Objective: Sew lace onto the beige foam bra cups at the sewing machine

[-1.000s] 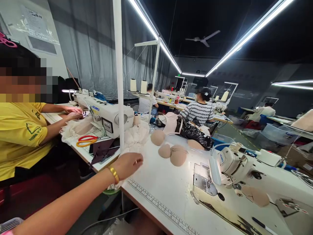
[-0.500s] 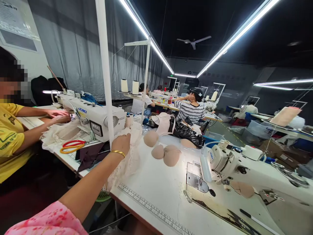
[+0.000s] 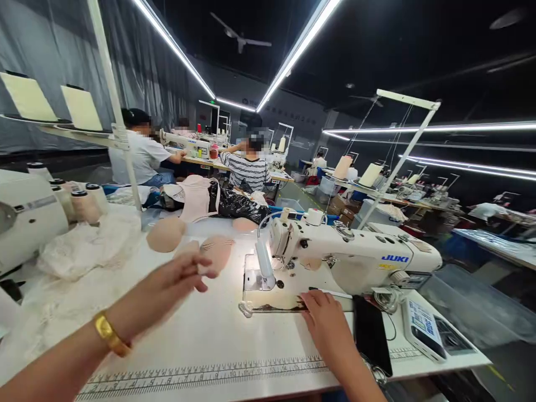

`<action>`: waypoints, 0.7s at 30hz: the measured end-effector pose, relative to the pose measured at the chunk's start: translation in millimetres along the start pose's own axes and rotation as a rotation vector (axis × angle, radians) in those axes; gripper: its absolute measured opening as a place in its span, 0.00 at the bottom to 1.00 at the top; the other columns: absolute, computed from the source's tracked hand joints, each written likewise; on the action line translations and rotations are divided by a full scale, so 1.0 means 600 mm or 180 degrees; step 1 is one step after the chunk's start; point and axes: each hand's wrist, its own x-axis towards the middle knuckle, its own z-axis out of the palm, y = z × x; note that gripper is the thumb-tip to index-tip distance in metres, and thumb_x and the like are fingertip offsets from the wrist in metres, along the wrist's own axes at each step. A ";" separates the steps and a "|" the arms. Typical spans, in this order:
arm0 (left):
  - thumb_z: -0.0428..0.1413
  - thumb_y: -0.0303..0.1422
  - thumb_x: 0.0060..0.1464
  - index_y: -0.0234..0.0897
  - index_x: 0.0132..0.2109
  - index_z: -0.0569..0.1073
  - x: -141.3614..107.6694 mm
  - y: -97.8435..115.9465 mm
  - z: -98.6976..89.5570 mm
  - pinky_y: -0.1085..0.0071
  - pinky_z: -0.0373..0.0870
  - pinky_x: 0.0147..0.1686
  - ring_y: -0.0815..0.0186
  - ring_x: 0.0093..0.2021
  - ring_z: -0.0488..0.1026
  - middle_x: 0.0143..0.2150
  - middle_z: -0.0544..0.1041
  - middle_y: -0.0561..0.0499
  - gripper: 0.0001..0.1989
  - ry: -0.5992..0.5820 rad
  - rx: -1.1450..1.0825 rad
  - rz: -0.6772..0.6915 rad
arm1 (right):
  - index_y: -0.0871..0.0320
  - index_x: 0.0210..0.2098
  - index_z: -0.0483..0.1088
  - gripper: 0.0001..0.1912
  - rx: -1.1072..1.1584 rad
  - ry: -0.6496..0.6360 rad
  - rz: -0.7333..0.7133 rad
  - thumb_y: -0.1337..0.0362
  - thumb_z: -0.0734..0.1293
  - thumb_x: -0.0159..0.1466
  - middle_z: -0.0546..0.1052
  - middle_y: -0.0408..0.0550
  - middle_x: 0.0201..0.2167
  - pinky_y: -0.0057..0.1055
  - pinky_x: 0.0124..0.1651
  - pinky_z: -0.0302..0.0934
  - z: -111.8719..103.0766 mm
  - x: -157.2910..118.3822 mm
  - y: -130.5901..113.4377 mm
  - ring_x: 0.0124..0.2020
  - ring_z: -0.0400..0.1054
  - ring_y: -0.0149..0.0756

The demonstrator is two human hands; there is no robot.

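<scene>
Left hand (image 3: 178, 282) near beige cups (image 3: 218, 251), right hand (image 3: 329, 321) below a white sewing machine (image 3: 355, 254).
At the left edge of the frame, spools of thread (image 3: 86, 202) stand behind a heap of pale lace cloth (image 3: 90, 245); left of centre, a rounded beige pad (image 3: 166, 234) lies on the white table (image 3: 209, 335), with the layered cups just right of it, the left hand in front of them, fingers loosely bent and blurred, so whether it pinches anything cannot be told; right of centre, the machine's needle end stands over a metal plate (image 3: 253, 280), and the right hand lies palm down, fingers close together, near a pen (image 3: 335, 293), what is under it hidden; farther right lies a black phone (image 3: 372, 335), beside a white device (image 3: 424, 329).
</scene>
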 end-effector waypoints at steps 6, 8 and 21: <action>0.67 0.39 0.50 0.42 0.63 0.66 -0.009 -0.014 0.123 0.56 0.74 0.51 0.54 0.50 0.80 0.64 0.74 0.38 0.35 -0.1488 -0.1389 -0.0353 | 0.57 0.36 0.71 0.13 -0.0337 -0.0129 -0.0027 0.75 0.58 0.69 0.79 0.56 0.37 0.44 0.41 0.65 0.041 -0.003 0.052 0.39 0.73 0.52; 0.68 0.36 0.48 0.43 0.65 0.64 -0.004 -0.018 0.134 0.59 0.75 0.48 0.55 0.49 0.80 0.66 0.71 0.38 0.39 -0.1541 -0.1581 -0.0393 | 0.55 0.38 0.68 0.14 0.0172 -0.0059 0.0027 0.70 0.54 0.74 0.79 0.54 0.35 0.41 0.39 0.65 0.044 -0.004 0.030 0.37 0.74 0.48; 0.63 0.27 0.44 0.46 0.72 0.56 0.002 -0.028 0.147 0.63 0.75 0.44 0.52 0.60 0.73 0.64 0.70 0.39 0.48 -0.1672 -0.1549 -0.0363 | 0.52 0.38 0.70 0.13 0.0573 0.0223 -0.0928 0.64 0.58 0.77 0.76 0.45 0.28 0.28 0.33 0.57 0.001 0.042 -0.171 0.28 0.72 0.36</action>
